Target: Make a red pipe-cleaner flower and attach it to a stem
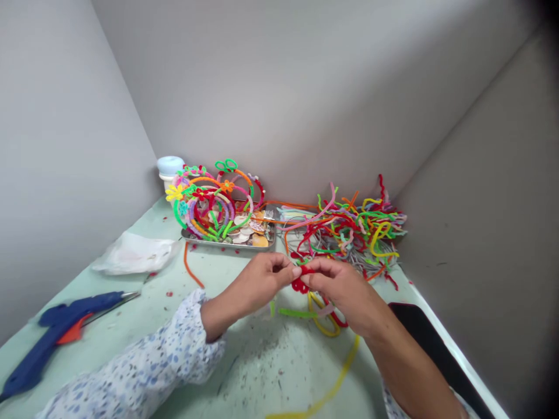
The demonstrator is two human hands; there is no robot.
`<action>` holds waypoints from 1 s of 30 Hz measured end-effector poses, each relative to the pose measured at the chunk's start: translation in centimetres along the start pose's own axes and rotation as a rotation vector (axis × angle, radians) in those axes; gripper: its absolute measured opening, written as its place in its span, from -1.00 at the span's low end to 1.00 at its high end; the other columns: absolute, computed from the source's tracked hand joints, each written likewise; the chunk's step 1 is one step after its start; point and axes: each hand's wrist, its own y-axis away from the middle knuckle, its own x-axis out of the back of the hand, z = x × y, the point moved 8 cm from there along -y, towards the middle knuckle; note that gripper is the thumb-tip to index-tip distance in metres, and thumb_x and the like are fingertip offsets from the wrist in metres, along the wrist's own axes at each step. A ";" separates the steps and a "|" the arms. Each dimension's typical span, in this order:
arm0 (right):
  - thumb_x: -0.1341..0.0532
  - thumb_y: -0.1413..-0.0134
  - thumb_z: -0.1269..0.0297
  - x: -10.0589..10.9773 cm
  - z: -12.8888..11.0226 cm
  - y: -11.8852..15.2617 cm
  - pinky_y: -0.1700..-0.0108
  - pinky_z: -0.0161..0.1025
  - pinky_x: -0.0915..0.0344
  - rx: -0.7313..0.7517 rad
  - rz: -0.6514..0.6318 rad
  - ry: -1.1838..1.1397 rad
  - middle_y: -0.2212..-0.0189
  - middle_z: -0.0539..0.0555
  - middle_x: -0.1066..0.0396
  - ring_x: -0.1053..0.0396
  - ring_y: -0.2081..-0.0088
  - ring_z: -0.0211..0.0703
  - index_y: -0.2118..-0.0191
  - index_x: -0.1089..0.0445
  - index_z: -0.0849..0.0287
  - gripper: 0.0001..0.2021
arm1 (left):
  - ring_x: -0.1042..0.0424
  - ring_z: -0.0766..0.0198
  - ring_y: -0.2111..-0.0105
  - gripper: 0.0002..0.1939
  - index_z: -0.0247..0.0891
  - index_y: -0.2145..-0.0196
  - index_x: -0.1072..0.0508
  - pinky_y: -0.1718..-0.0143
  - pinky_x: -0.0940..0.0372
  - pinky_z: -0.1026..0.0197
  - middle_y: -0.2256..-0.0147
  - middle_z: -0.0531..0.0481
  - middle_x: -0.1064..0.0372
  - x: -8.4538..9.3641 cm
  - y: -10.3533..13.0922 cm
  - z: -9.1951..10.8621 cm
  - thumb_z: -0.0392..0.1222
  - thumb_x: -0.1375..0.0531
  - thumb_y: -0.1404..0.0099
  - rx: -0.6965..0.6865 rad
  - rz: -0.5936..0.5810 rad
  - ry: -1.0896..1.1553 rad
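Note:
Both of my hands meet over the middle of the table. Between their fingertips is a small red fuzzy pipe-cleaner piece [299,286], bent into loops like petals. My left hand [264,278] pinches its left side with thumb and forefinger. On the other side, my right hand [338,286] grips it the same way, its fingers partly covering the piece. Just under my right hand lie a light green pipe cleaner [297,313] and yellow loops [324,333]. A longer yellow pipe cleaner [338,381] curves toward the front.
At the left lies a blue glue gun [82,308], with a clear plastic bag [137,253] behind it. A metal tray [231,245] bears colourful pipe-cleaner headbands [209,203]. Behind my right hand is a pipe-cleaner heap [349,233]; a black flat object [419,331] lies at the right edge.

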 end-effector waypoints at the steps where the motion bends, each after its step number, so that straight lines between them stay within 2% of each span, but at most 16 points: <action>1: -0.22 0.06 0.26 0.0 0.0 0.0 0.45 -0.37 -0.17 -0.005 0.004 0.005 0.47 -0.06 -0.43 -0.27 0.47 -0.32 0.40 -0.46 0.11 -0.91 | -0.15 0.38 0.53 -0.75 -0.29 0.48 -0.40 0.48 -0.05 0.30 0.55 0.14 -0.22 0.0 0.0 -0.2 -0.04 -0.16 -0.20 0.009 0.002 -0.009; 6: -0.22 0.08 0.25 -0.2 0.2 -0.3 0.46 -0.37 -0.15 -0.013 0.006 0.010 0.49 -0.06 -0.41 -0.29 0.44 -0.30 0.40 -0.45 0.12 -0.90 | -0.09 0.37 0.54 -0.69 -0.28 0.50 -0.37 0.50 -0.01 0.29 0.57 0.15 -0.15 0.0 -0.1 -0.7 0.02 -0.13 -0.22 0.039 -0.006 -0.053; 11: -0.22 0.05 0.21 0.8 0.7 -0.6 0.54 -0.37 -0.02 0.026 0.076 -0.039 0.54 -0.09 -0.31 -0.11 0.56 -0.37 0.35 -0.45 0.13 -0.85 | -0.16 0.35 0.49 -0.65 -0.27 0.44 -0.38 0.46 -0.07 0.29 0.51 0.12 -0.22 0.5 0.3 0.9 0.09 -0.09 -0.27 -0.040 0.036 -0.076; 15: -0.25 0.05 0.19 1.1 0.9 -0.7 0.50 -0.36 -0.03 0.051 0.100 -0.154 0.54 -0.09 -0.29 -0.12 0.55 -0.36 0.34 -0.40 0.16 -0.83 | -0.20 0.34 0.47 -0.74 -0.24 0.40 -0.40 0.46 -0.08 0.30 0.48 0.11 -0.27 0.7 0.8 1.8 0.01 -0.26 -0.15 -0.076 0.093 -0.208; 18: -0.26 0.07 0.20 1.1 0.9 -0.7 0.50 -0.36 -0.03 0.037 0.107 -0.192 0.55 -0.10 -0.27 -0.11 0.55 -0.35 0.35 -0.39 0.15 -0.84 | -0.27 0.29 0.40 -0.79 -0.22 0.36 -0.43 0.37 -0.15 0.27 0.40 0.07 -0.35 0.7 1.1 2.3 -0.10 -0.32 -0.08 -0.154 0.157 -0.349; 21: -0.27 0.09 0.21 1.1 0.8 -0.7 0.51 -0.35 -0.01 0.027 0.118 -0.194 0.58 -0.11 -0.24 -0.08 0.56 -0.35 0.35 -0.39 0.15 -0.83 | -0.32 0.26 0.35 -0.83 -0.21 0.34 -0.42 0.32 -0.19 0.24 0.36 0.04 -0.39 0.8 1.2 2.3 -0.16 -0.30 -0.10 -0.196 0.213 -0.429; 30: -0.26 0.08 0.21 1.0 0.9 -0.6 0.54 -0.35 0.07 0.028 0.113 -0.184 0.61 -0.14 -0.19 -0.02 0.58 -0.37 0.39 -0.39 0.15 -0.86 | -0.34 0.24 0.33 -0.94 -0.23 0.38 -0.40 0.28 -0.22 0.21 0.36 0.00 -0.40 0.7 1.7 3.5 -0.25 -0.23 -0.15 -0.270 0.277 -0.528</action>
